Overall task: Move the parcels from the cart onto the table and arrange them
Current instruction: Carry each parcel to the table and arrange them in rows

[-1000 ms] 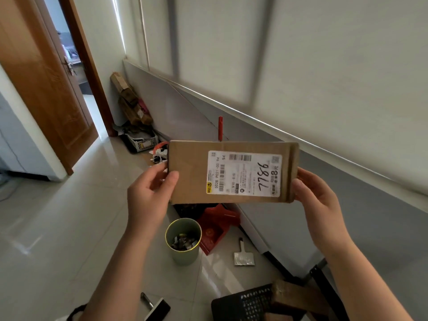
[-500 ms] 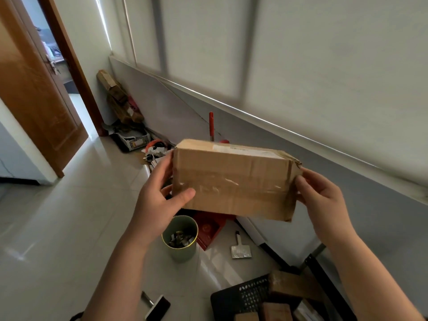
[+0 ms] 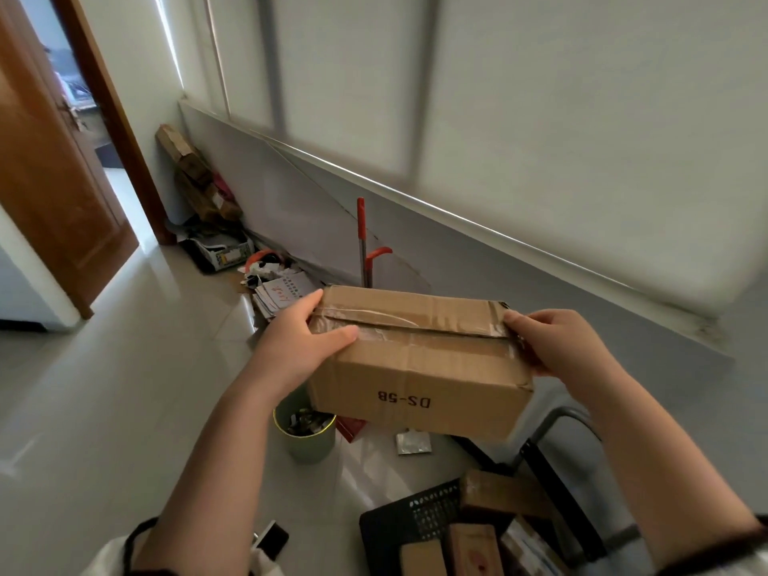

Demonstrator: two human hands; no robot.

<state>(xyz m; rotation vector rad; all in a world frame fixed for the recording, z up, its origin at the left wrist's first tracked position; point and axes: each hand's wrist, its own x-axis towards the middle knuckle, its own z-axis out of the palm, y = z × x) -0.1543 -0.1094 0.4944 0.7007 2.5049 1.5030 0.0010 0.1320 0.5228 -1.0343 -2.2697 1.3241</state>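
1. The left hand (image 3: 299, 347) grips the left end of the parcel (image 3: 419, 367). Its thumb lies across the taped top and its fingers wrap the far upper edge.
2. The parcel is a brown cardboard box held in the air between both hands, long side across the view. It hangs above the green bin (image 3: 307, 438) and up and left of the cart (image 3: 409, 519). The print "DS-5B" on its near face reads upside down. No table is in view.
3. The box looks stiff: its faces stay flat and its corners square under the grip, so it should not sag or fold. Both hands hold it by the upper end corners alone, which suggests a light to middling weight. The tape (image 3: 374, 330) along the top seam is glossy and wrinkled, and probably slick. Firmer holds would be the bare card at the two short ends or flat under the base.
4. The right hand (image 3: 557, 347) clasps the right end, fingers curled over the top corner where the tape folds down. The box touches both hands and spans the gap between them.
5. The cart sits low at the right, a black perforated tray with other parcels (image 3: 503, 492) in it, well apart from the held box.
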